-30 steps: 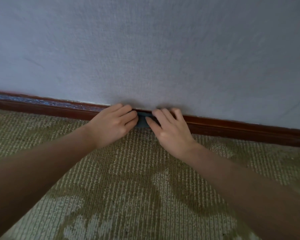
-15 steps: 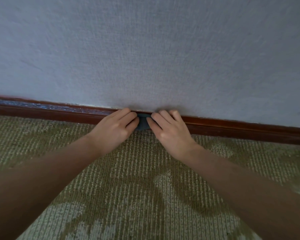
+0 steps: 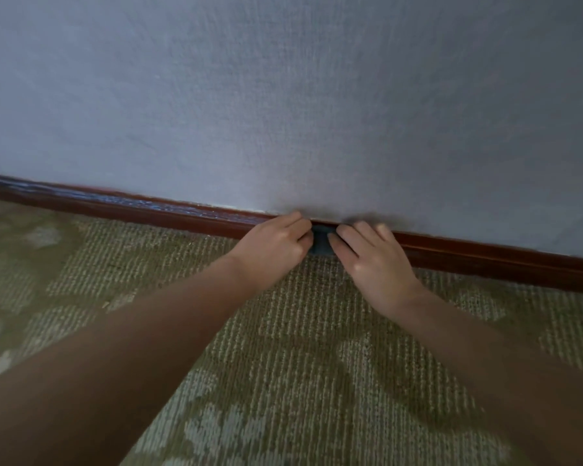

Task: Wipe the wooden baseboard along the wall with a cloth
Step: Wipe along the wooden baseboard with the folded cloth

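Dark folded cloth (image 3: 321, 242), soft and light, pressed to the baseboard (image 3: 182, 215); I clamp my left hand (image 3: 276, 247) and right hand (image 3: 372, 257) grip on its ends.

Baseboard (image 3: 182, 215): dark reddish-brown wood strip, glossy, running along the foot of the wall, sloping down to the right in view. Left stretch shows bluish sheen. Cloth (image 3: 321, 242): small, dark blue-grey, pressed flat against the baseboard face mid-run, bottom edge at the carpet line; mostly covered, only a narrow patch visible.
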Tool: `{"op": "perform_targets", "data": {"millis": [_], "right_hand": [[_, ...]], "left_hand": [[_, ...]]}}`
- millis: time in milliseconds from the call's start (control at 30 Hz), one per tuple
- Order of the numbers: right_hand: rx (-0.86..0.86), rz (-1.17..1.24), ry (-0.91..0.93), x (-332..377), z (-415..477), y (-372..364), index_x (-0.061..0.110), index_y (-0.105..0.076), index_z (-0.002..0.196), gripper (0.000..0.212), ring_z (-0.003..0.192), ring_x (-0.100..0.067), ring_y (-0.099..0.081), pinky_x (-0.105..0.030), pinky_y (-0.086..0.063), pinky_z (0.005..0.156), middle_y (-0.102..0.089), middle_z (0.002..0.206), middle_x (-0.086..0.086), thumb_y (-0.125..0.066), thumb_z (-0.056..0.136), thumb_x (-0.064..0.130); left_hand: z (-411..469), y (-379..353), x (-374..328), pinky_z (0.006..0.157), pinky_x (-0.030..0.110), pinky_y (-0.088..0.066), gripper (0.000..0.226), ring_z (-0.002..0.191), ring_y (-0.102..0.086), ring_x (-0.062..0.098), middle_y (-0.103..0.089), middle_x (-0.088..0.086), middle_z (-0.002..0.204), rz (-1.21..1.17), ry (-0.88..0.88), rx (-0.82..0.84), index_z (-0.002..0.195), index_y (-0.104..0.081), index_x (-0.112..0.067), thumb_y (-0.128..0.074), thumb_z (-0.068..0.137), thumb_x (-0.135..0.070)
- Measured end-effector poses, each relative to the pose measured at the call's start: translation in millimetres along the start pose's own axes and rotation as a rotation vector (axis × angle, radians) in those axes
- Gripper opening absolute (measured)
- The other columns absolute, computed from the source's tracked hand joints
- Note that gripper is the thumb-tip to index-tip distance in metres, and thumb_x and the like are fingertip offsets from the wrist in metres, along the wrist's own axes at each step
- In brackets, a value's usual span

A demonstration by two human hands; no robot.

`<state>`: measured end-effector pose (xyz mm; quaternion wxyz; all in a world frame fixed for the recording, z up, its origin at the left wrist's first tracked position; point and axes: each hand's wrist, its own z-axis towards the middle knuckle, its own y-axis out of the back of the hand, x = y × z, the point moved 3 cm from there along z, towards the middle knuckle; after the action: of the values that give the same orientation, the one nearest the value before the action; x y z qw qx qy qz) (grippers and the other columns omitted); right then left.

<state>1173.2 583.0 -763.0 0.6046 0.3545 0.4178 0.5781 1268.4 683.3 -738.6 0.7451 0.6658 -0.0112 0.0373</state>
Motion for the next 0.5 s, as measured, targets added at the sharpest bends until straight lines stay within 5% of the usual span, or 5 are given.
{"op": "perform_targets", "data": {"millis": [300,500], "right_hand": [[-0.048,0.073,-0.011,-3,-3,-5,-0.005,-0.071,0.092,0.029,0.075,-0.028,-0.065,-0.035,-0.04,0.068,-0.068,0.087,-0.016,-0.044,0.081,0.002],[-0.059,0.065,-0.025,-1,-3,-8,-0.006,-0.07,0.092,0.027,0.075,-0.027,-0.064,-0.033,-0.038,0.069,-0.068,0.087,-0.017,-0.046,0.082,0.001]], "left_hand": [[-1,-3,-3,0.064,0.028,-0.053,0.019,0.067,-0.063,0.026,-0.063,0.011,0.07,0.018,0.022,-0.03,0.075,-0.072,0.002,-0.074,0.058,0.008],[-7,-16,6,0.066,0.031,-0.05,0.03,0.069,-0.06,0.024,-0.063,0.01,0.074,0.097,-0.087,-0.124,0.08,-0.071,0.001,-0.041,0.08,-0.001]]}}
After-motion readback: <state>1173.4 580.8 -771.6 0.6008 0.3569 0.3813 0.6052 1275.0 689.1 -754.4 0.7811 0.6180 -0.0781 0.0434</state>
